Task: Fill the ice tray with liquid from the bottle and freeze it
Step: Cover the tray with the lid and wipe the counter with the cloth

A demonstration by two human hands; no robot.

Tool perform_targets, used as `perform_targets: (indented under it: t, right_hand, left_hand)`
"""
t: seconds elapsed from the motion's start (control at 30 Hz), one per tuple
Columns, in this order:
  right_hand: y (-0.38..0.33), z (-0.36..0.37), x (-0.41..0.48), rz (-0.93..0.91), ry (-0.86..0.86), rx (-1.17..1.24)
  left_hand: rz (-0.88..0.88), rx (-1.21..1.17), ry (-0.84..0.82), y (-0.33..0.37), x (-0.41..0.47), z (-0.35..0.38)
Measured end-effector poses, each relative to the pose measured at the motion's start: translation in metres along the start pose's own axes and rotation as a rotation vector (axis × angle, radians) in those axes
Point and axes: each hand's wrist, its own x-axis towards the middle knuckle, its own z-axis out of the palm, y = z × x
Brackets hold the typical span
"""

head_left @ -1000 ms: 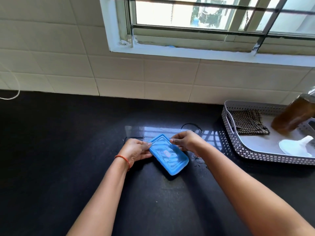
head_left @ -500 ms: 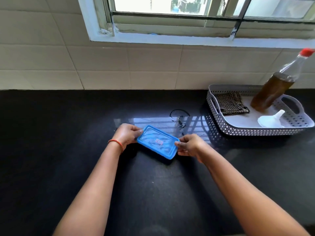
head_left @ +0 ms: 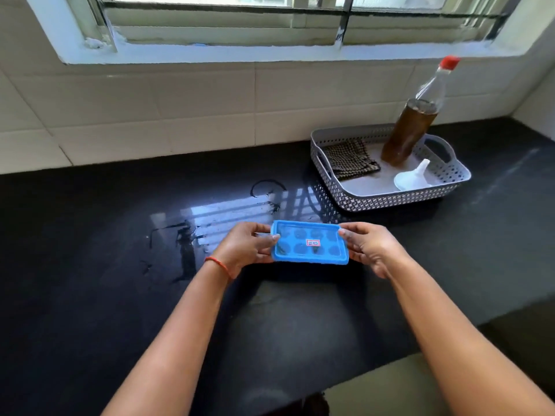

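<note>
A blue ice tray with a clear lid and a small red-framed label is held level just above the black counter. My left hand grips its left end and my right hand grips its right end. Round cells show through the lid. A clear bottle with a red cap, about two-thirds full of brown liquid, stands in a grey basket at the back right, well beyond my hands.
The basket also holds a checked cloth and a white funnel. Dark wet smears and a ring mark lie on the counter left of the tray. A tiled wall and a window stand behind. The counter's front edge drops off at lower right.
The tray has turned from slanted to square and level between both hands, and now sits farther right. My view has shifted so the whole bottle and basket show.
</note>
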Motion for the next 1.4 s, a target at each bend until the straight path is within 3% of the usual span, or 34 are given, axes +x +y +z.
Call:
perform_targets:
  t: [0.37, 0.73, 0.8, 0.87, 0.97, 1.07, 1.13, 1.2, 1.4]
  right_hand:
    - [-0.031, -0.178, 0.027, -0.056, 0.289, -0.156]
    - [-0.035, -0.238, 0.078, -0.015, 0.359, -0.425]
    - [-0.044, -0.236, 0.079, -0.031, 0.382, -0.687]
    - [-0.062, -0.228, 0.078, -0.121, 0.427, -0.885]
    - [-0.098, -0.197, 0.083, -0.337, 0.318, -0.85]
    - [-0.121, -0.153, 0.101, -0.461, 0.13, -0.815]
    - [-0.124, -0.121, 0.119, -0.491, 0.036, -0.832]
    - [-0.121, -0.09, 0.144, -0.507, -0.043, -0.917]
    - [-0.103, -0.032, 0.213, -0.472, -0.22, -1.356]
  left_hand:
    - [-0.045, 0.18, -0.275, 0.002, 0.068, 0.184]
    - [-0.119, 0.315, -0.269, 0.002, 0.106, 0.25]
    - [-0.032, 0.428, -0.195, 0.012, 0.109, 0.242]
    - [0.178, 0.502, -0.009, 0.03, 0.112, 0.229]
    - [0.567, 0.617, 0.354, 0.062, 0.111, 0.199]
    - [0.758, 0.708, 0.668, 0.076, 0.115, 0.161]
    - [0.699, 0.877, 0.746, 0.074, 0.124, 0.139]
    - [0.57, 0.992, 0.698, 0.066, 0.134, 0.127]
    - [0.504, 0.941, 0.631, 0.042, 0.147, 0.123]
